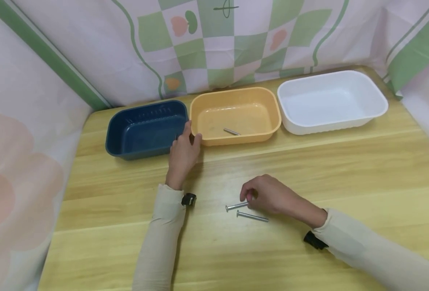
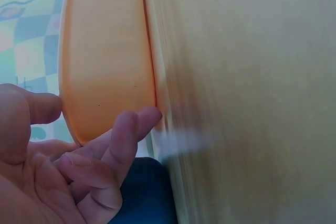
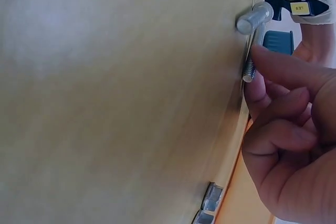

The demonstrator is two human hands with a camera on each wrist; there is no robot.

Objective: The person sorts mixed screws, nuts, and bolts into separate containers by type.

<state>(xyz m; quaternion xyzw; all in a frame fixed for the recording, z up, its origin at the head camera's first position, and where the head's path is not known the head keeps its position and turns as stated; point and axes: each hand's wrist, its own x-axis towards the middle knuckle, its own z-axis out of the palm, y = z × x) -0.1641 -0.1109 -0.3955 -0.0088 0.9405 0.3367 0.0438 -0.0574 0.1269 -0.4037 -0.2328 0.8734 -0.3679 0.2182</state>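
Note:
With thumb and forefinger, my right hand (image 1: 272, 196) pinches the threaded end of a silver bolt (image 1: 233, 207) low over the table. In the right wrist view that threaded tip (image 3: 249, 75) shows by the thumb. Nearer me lies a second silver bolt (image 1: 253, 217), apart from the hand in the head view. My left hand (image 1: 183, 155) touches the left near corner of the yellow tray (image 1: 236, 140), thumb and forefinger spread; its other fingers are loosely bent in the left wrist view. One metal bolt (image 1: 231, 131), partly hidden by the wall, lies inside this tray.
Left of the yellow tray stands a navy tray (image 1: 145, 154), and to its right a white tray (image 1: 330, 125). A patterned curtain (image 1: 218, 44) hangs behind the wooden table (image 1: 108, 250). Small shiny metal pieces (image 3: 212, 198) appear low in the right wrist view.

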